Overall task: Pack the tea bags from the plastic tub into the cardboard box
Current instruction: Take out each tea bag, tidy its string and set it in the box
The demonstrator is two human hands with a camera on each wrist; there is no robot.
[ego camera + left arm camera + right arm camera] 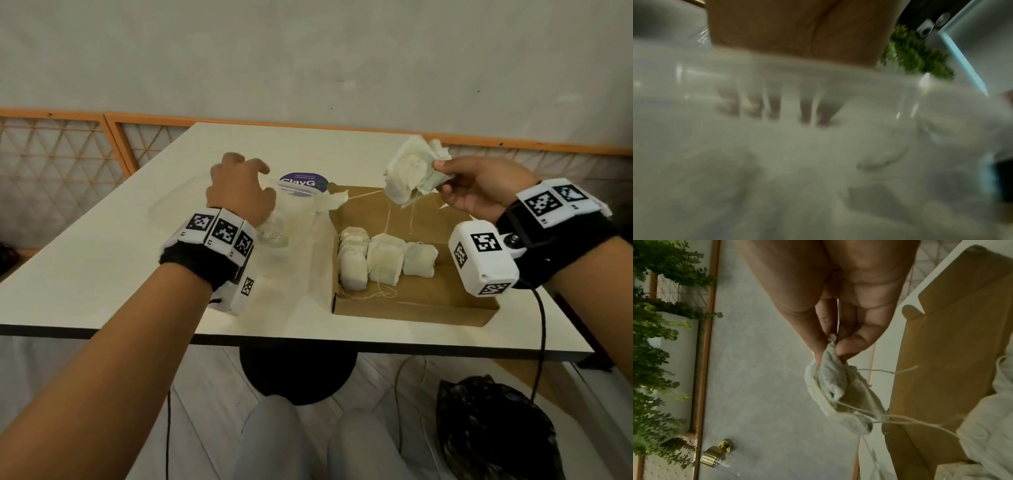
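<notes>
My left hand [239, 190] is curled over the near rim of the clear plastic tub [287, 219] and grips it. In the blurred left wrist view its fingers [774, 104] show through the tub wall [818, 154]. My right hand [476, 192] pinches a bunch of tea bags [407, 176] by their top and holds them up over the back of the open cardboard box [411, 305]. Thumb and fingers [849, 344] close on the bunch [836, 386], strings dangling. One string runs to a tea bag [330, 202] at the tub's edge. Several tea bags [380, 262] lie in the box.
A purple round label [303, 183] shows behind the tub. The tub and box sit side by side on a white table [102, 267], the box close to the front edge. A black bag [493, 431] lies on the floor below. An orange lattice rail [61, 147] runs behind.
</notes>
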